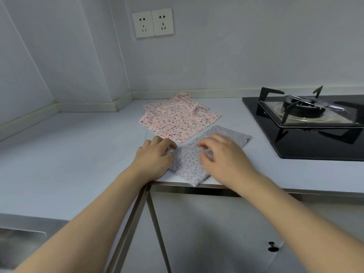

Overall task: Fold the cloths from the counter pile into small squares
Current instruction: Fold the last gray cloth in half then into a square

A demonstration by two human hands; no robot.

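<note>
While the pink floral pile (178, 119) lies just behind on the counter (78, 150), the left hand (154, 160) and right hand (222, 156) pinch the grey dotted cloth (189, 164) with curled fingers.

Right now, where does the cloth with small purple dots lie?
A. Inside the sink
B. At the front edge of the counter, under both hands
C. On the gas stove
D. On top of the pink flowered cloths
B. The purple-dotted cloth lies at the front edge of the counter, with the left hand and the right hand on it, in front of the pink cloths.
</note>
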